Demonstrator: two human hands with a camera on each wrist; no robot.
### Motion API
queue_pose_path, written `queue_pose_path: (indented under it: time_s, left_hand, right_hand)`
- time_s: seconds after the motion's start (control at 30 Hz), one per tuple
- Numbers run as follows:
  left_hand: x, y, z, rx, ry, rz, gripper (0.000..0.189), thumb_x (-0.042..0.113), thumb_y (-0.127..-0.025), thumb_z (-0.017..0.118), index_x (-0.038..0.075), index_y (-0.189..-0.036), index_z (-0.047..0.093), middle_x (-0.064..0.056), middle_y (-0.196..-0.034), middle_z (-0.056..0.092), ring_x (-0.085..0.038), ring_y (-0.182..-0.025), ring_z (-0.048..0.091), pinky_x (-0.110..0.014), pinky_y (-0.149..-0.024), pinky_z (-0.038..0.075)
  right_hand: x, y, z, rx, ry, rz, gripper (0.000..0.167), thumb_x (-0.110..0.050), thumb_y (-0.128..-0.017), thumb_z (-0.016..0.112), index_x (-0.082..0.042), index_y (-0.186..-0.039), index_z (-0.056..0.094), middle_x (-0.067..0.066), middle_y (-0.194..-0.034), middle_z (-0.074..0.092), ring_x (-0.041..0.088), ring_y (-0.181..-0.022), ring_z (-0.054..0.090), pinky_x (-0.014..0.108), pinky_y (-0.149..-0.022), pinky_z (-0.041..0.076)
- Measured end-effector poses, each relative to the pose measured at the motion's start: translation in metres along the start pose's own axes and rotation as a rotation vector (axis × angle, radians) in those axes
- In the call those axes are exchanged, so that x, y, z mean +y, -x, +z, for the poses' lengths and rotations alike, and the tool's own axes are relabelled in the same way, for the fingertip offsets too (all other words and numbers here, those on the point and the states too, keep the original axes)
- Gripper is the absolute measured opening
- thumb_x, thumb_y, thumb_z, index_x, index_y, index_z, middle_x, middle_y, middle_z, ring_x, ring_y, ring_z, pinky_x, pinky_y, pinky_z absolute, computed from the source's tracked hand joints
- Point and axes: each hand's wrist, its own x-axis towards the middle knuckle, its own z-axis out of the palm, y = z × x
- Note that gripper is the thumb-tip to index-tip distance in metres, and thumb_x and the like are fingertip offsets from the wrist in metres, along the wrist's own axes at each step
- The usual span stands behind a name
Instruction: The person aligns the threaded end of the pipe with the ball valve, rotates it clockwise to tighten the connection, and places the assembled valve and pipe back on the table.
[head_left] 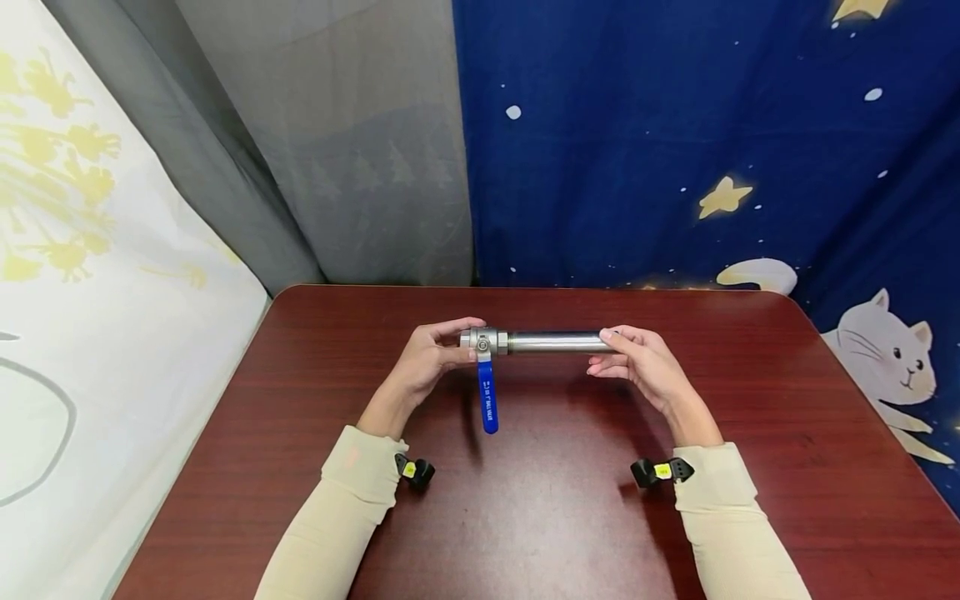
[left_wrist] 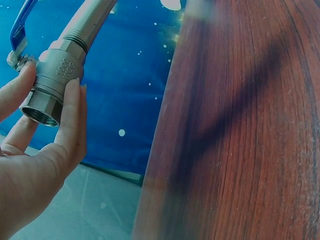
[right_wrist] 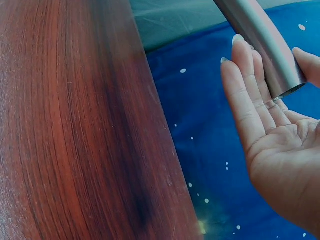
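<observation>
A metal ball valve (head_left: 482, 340) is joined to a steel pipe (head_left: 558, 342), and the two are held level above the table. The valve's blue lever (head_left: 488, 396) hangs toward the person. My left hand (head_left: 429, 362) grips the valve body between thumb and fingers; in the left wrist view the valve's open threaded end (left_wrist: 41, 114) faces the palm. At the other end, my right hand (head_left: 647, 367) pinches the pipe. The right wrist view shows its hollow end (right_wrist: 292, 91) between the thumb and fingers, with other fingers extended beneath. Threads show where pipe and valve meet.
Below lies a dark red-brown wooden table (head_left: 525, 517) with shadows of the arms and pipe on it. A grey curtain (head_left: 360, 167) and a blue starry curtain (head_left: 637, 150) stand behind its far edge. White patterned cloth (head_left: 112, 333) hangs at the left.
</observation>
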Motion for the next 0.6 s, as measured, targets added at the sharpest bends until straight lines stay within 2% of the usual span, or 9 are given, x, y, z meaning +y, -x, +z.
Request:
queue_pose_path:
  time_s: [0.17,0.3,0.43,0.6]
  left_hand:
    - [-0.0004,-0.0004,0.0001,0.005,0.003,-0.001,0.048,-0.011,-0.078,0.068,0.000,-0.125,0.063,-0.014,-0.121,0.056,-0.023,-0.092,0.061,-0.036,-0.081,0.056]
    - [0.0004,-0.0001,-0.0002,0.008,0.006,-0.004,0.047,-0.011,-0.079,0.068,-0.001,-0.125,0.063,-0.015,-0.122,0.055,-0.024,-0.094,0.060,-0.030,-0.076,0.056]
    - [0.0007,0.0000,-0.0001,0.012,0.015,-0.003,0.048,-0.012,-0.079,0.066,-0.002,-0.125,0.062,-0.016,-0.122,0.054,-0.023,-0.094,0.060,-0.026,-0.073,0.056]
    - [0.0017,0.0004,-0.0001,0.012,0.019,-0.001,0.048,-0.012,-0.079,0.066,-0.002,-0.126,0.062,-0.016,-0.122,0.054,-0.023,-0.093,0.060,-0.026,-0.073,0.056]
  right_hand:
    - [0.0009,0.0009,-0.0025,-0.050,-0.011,-0.032,0.018,-0.017,-0.099,0.055,-0.002,-0.110,0.055,0.015,-0.084,0.069,0.026,-0.072,0.072,0.040,-0.073,0.058]
    - [0.0020,0.0018,-0.0055,-0.133,-0.046,-0.100,0.028,-0.004,-0.097,0.053,0.003,-0.121,0.043,0.019,-0.087,0.068,0.031,-0.076,0.073,0.044,-0.075,0.058]
    - [0.0028,0.0016,-0.0074,-0.202,-0.076,-0.160,0.030,0.009,-0.091,0.051,0.003,-0.120,0.043,0.022,-0.087,0.068,0.034,-0.079,0.072,0.047,-0.077,0.057]
    - [0.0021,0.0011,-0.0072,-0.213,-0.083,-0.161,0.028,0.011,-0.090,0.052,0.001,-0.115,0.047,0.021,-0.087,0.068,0.033,-0.078,0.072,0.048,-0.077,0.056]
